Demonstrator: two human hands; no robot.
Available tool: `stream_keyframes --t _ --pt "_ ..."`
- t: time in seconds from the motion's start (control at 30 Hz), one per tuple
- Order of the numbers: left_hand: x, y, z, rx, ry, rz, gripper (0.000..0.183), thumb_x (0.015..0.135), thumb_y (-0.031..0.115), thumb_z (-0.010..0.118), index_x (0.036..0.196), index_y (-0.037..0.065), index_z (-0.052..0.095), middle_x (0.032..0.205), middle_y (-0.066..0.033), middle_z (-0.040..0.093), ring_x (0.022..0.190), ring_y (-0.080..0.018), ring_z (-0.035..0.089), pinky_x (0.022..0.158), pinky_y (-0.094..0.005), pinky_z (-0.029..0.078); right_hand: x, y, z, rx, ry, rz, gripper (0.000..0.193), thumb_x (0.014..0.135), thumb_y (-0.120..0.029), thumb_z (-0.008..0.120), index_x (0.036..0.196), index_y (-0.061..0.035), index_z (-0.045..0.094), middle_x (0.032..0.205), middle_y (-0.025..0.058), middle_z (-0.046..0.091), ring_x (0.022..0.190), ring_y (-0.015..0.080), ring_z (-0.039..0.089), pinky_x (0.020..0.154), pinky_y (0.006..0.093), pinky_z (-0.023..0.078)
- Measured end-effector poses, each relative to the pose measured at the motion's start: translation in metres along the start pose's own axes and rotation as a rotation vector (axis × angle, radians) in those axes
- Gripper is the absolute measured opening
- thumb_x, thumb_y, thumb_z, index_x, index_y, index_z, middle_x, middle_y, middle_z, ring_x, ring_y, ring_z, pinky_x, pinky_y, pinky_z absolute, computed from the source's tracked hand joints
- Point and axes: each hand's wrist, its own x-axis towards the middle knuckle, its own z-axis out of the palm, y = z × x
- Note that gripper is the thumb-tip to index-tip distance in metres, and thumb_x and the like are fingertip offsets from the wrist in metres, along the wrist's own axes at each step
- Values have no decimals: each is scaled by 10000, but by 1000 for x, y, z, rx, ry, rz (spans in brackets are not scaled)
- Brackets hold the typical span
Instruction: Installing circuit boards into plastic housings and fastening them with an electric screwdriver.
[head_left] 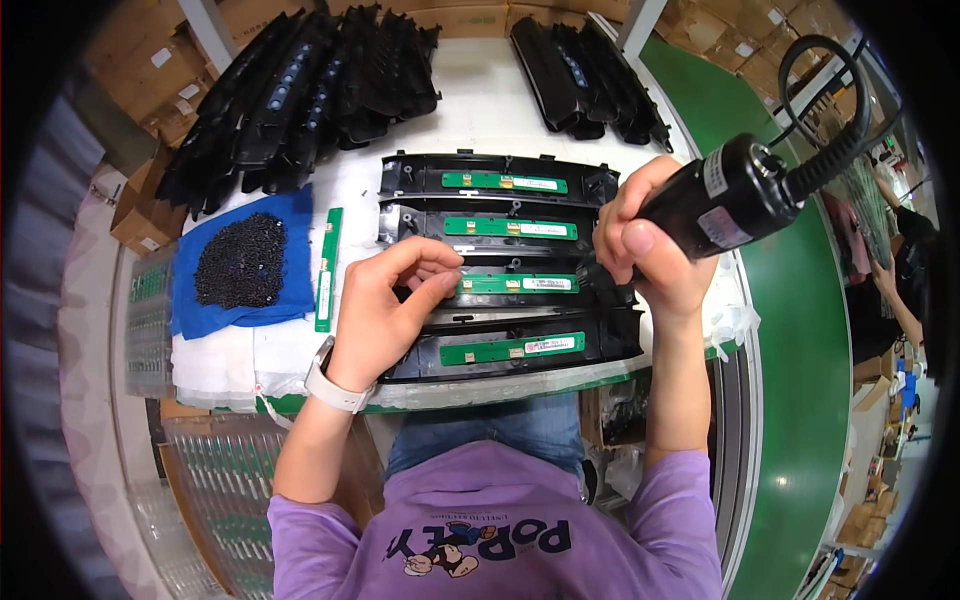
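Note:
My right hand (655, 245) is wrapped round a black electric screwdriver (725, 195), whose tip end points down-left to the right end of a black plastic panel. The bit itself is hard to make out. My left hand (385, 305) is closed, thumb and forefinger at the left end of that panel's green circuit board (520, 284); anything pinched there is hidden. Several such panels lie in a row, each with a green board: the nearest board (512, 348) is below my hands, and two more boards, a middle one (510, 228) and a far one (505, 182), lie beyond.
Left of the panels, a loose green board strip (327, 270) lies by a blue cloth (205, 318) heaped with small black screws (240, 260). Stacked black panels stand far left (290, 95) and far right (585, 75). The screwdriver's cable (850, 140) loops up at right.

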Motion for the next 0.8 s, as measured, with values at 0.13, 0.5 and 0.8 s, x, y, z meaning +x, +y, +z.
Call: stream_keyframes --t 0.13,0.5,0.8 --pt "-8 6 0 -268 -11 -63 119 854 2 617 969 -25 613 824 -68 665 749 -100 629 681 -209 493 -1 -6 7 86 -82 -67 359 792 -260 659 948 -7 459 563 9 457 399 106 418 406 249 363" --pt "-20 11 -2 -623 -136 -143 154 877 33 608 1018 -28 616 890 -111 673 793 -170 667 732 -261 538 8 -16 27 549 -382 -380 467 899 -428 544 1162 -61 426 683 -3 498 509 123 486 599 316 452" --pt "-28 9 -6 -553 -141 -136 169 842 -34 621 1010 -47 632 901 -108 670 794 -167 670 738 -244 540 -1 -9 35 616 -321 -335 444 902 -418 533 1139 -56 436 664 -3 489 502 123 481 591 325 447"
